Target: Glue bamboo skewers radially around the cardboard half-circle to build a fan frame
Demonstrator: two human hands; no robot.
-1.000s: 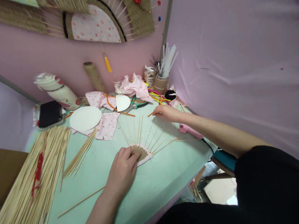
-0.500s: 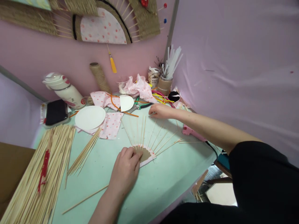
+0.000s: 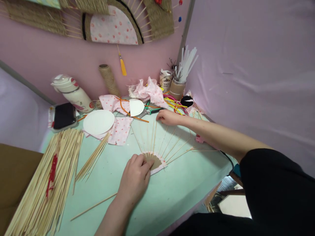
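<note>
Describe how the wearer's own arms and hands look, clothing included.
The left hand and right hand are ungloved, with no ring, bracelet or watch that I can make out. A plain, loose black sleeve covers the upper right arm and ends around the elbow, leaving that forearm bare. The left forearm is bare as far as it shows; its sleeve is out of view.
</note>
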